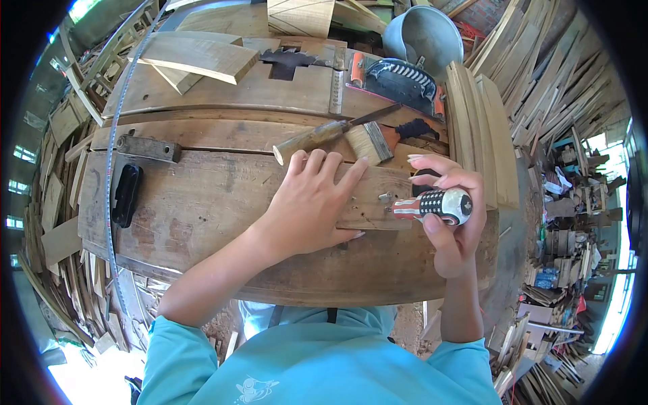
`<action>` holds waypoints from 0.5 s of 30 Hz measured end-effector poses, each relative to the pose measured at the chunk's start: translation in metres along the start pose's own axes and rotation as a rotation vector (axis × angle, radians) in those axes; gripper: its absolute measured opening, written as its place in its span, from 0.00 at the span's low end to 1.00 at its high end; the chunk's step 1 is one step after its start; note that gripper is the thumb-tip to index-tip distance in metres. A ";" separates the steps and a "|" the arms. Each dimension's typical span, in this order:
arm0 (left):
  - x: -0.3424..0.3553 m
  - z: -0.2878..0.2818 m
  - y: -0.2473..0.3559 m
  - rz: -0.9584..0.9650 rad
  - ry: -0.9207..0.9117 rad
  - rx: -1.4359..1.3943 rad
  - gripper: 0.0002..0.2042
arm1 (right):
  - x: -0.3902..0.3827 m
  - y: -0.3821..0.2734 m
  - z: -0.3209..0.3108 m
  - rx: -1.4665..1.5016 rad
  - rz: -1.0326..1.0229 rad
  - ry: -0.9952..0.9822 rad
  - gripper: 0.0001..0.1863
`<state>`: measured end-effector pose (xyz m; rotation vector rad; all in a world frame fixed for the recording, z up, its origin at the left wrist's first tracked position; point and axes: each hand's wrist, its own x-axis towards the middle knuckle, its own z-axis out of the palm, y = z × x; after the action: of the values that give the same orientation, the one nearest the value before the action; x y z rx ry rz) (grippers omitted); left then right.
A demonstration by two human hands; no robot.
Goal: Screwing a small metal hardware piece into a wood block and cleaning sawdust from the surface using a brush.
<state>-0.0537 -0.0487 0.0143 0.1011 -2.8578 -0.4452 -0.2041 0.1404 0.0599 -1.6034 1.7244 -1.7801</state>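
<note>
The screwdriver (435,204) lies level in the right hand (451,223), near the bench's (202,223) right edge, its red, black and white handle clamped between curled fingers and thumb, rounded butt toward the right; its tip end points left at a small metal fitting (385,197) on a wooden strip (378,202). The left hand (310,202) lies flat on that strip, fingers spread and pressing down, just left of the fitting and close to the screwdriver but not touching it. Between the two hands only a narrow gap of wood shows. Behind the hands, toward the far edge, a wooden-handled chisel (324,133) and a flat brush (374,140) lie side by side (near the left fingertips, yet apart from them). Farther back are a saw blade (287,59) set in a slot, cut boards (196,57), a dark power tool (398,81) and a grey metal bucket (425,34). The bench's left half is roomier: a black oblong object (126,194) lies near the left edge, a metal block (148,147) behind it, with bare planks between them and the left hand. Planks (482,128) stand on edge along the right side, just behind the right hand.
</note>
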 end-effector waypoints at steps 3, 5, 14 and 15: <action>-0.001 0.001 -0.003 0.005 -0.009 -0.032 0.51 | 0.003 -0.010 0.001 0.000 0.100 -0.025 0.20; 0.000 0.000 -0.003 0.009 -0.032 -0.034 0.51 | 0.006 -0.016 0.000 0.050 0.185 -0.034 0.19; -0.002 0.004 -0.005 0.014 -0.012 -0.029 0.51 | 0.003 -0.001 0.000 0.150 0.098 -0.063 0.16; -0.002 0.004 -0.005 0.009 -0.013 -0.031 0.51 | 0.002 0.000 0.002 0.141 0.092 -0.019 0.16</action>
<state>-0.0529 -0.0525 0.0091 0.0798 -2.8621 -0.4893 -0.2036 0.1376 0.0606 -1.4556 1.5989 -1.7928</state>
